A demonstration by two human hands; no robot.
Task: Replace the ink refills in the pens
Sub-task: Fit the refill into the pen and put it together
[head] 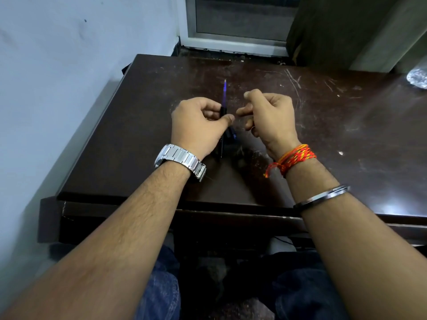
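My left hand (200, 125) is closed around a dark pen barrel (223, 112) held above the dark wooden table (129, 139). A thin blue ink refill (224, 93) sticks out of the barrel's far end and points away from me. My right hand (268, 114) hovers just to the right of the pen with its fingers curled; whether a small part sits between the fingertips is too hidden to tell. More dark pen parts (227, 137) lie on the table below my left hand, partly covered by it.
The table stands against a pale wall (57, 77) on the left, with a window frame (231, 40) behind. A crumpled clear plastic item (418, 77) lies at the far right edge. A curtain (346, 31) hangs at the back right.
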